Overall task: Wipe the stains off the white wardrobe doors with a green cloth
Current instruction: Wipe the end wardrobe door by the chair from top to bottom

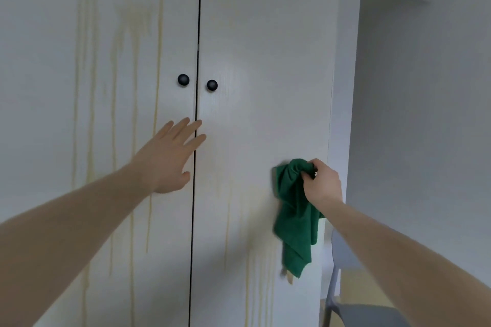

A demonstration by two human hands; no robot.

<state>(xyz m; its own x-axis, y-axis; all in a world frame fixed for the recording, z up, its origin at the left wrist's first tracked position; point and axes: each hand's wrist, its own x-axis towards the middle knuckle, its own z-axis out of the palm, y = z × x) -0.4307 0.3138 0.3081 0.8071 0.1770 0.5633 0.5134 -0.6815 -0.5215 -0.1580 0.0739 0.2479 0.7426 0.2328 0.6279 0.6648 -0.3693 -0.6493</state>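
Across most of the view stood the white wardrobe, its left door (101, 87) streaked with yellowish drip stains (159, 34) and its right door (265, 61) cleaner above, stained lower down. A grey chair (342, 287) stood just beside it. The left hand (170, 159) lay flat with straight fingers over the door gap, probably to keep the doors from moving. The right hand (321, 180) gripped the bunched green cloth (295, 215) against the right door near its outer edge. Two black knobs (183, 79) showed. No writing was visible.
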